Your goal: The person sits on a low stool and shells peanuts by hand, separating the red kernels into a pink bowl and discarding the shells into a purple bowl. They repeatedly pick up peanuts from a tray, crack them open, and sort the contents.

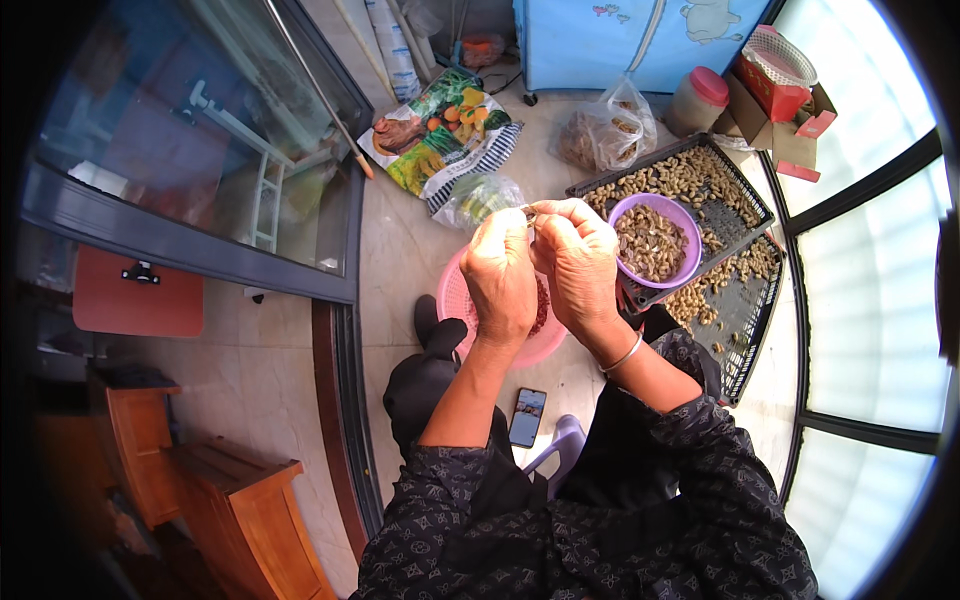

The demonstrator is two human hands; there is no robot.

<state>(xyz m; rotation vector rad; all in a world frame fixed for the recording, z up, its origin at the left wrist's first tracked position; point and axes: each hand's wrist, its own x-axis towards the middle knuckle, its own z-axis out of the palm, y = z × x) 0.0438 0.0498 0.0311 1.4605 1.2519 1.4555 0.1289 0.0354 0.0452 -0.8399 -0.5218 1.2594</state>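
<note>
My left hand (501,270) and my right hand (577,262) meet at the fingertips, pinching a small brown peanut shell (531,217) between them. Below them on the floor is a pink plastic basket (452,296), partly hidden by my hands, with dark red peanut kernels (540,307) inside. To the right of my right hand, a purple bowl (696,244) full of peanut shells rests on a black plastic crate (757,217) that holds unshelled peanuts (686,176).
A second black crate (750,367) with peanuts sits beneath the first. A smartphone (528,417) lies between my feet. Beyond are a printed sack (450,135), a clear plastic bag (611,131) and a pink-lidded jar (697,101). A glass sliding door (315,289) stands at left.
</note>
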